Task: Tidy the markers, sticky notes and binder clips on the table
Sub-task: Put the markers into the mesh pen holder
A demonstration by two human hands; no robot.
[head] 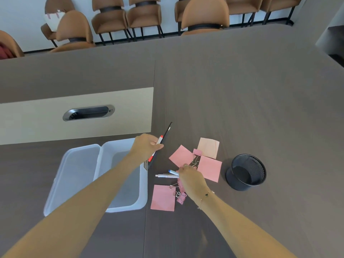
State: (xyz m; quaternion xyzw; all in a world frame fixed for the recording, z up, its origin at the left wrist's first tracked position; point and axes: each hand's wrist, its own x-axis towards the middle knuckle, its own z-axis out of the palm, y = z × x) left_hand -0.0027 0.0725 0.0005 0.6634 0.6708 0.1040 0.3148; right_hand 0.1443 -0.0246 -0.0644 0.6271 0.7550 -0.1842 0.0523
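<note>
My left hand (146, 146) grips a black marker (166, 135) together with a red-capped white marker (159, 140), raised over the right side of the clear plastic box (143, 202). My right hand (190, 178) rests on the pile and grips a blue-capped white marker (173, 172); another white marker (165, 176) lies under it. Pink sticky notes (181, 155) (209, 168) (162, 197) and a paler one (208, 147) lie scattered around. Pink binder clips (197, 152) (181, 198) sit among them, some hidden under my right hand.
A black mesh cup (245, 172) stands to the right of the pile. The box's clear lid (74, 175) lies open to its left. A metal cable port (88, 112) is set in the beige table inlay. Brown chairs (204, 17) line the far edge.
</note>
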